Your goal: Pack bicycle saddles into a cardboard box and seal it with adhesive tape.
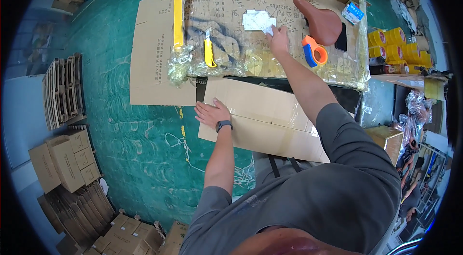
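Note:
My left hand (212, 112) lies flat with its fingers stretched out on the left end of a closed brown cardboard box (270, 132) in front of me. Reaching forward over the cardboard-covered worktop (260, 57), my right hand (278, 41) pinches a white paper slip (268, 27) at the edge of a small pile of printed slips (253, 19). To the right of that hand are an orange and blue tape dispenser (308, 57) and a brown bicycle saddle (322, 24). A yellow utility knife (209, 51) rests to its left.
A black phone (342, 40) and a small blue-and-white box (353, 13) lie near the saddle. Yellow tape rolls (395, 38) stand at the right. A cardboard sheet (149, 57) sits left of the worktop. Pallets (62, 91) and stacked cartons (72, 158) line the left side.

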`<state>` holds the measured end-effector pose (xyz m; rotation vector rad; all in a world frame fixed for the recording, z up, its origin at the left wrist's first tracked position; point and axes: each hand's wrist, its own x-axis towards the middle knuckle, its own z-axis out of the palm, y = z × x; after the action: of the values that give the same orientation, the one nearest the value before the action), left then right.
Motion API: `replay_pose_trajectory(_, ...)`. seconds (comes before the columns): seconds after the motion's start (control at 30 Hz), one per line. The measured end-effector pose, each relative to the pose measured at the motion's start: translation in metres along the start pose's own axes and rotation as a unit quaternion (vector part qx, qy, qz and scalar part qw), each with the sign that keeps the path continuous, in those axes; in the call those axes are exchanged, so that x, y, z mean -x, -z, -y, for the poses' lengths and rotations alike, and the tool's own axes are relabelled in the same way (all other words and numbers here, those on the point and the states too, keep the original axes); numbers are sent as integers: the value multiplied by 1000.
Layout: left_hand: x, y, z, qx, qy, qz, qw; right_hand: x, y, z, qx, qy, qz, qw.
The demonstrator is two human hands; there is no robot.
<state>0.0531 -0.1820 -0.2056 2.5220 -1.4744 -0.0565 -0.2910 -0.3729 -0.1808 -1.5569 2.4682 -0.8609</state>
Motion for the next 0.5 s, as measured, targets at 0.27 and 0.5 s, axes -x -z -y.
replay_pose_trajectory(0.27, 0, 14, 0, 25, -3, 30, 999, 19, 12, -53, -102, 23, -48, 993)
replay_pose_trajectory(0.5, 102, 27, -1, 267, -108, 202, 936, 227, 201, -35, -236, 94, 160, 954)
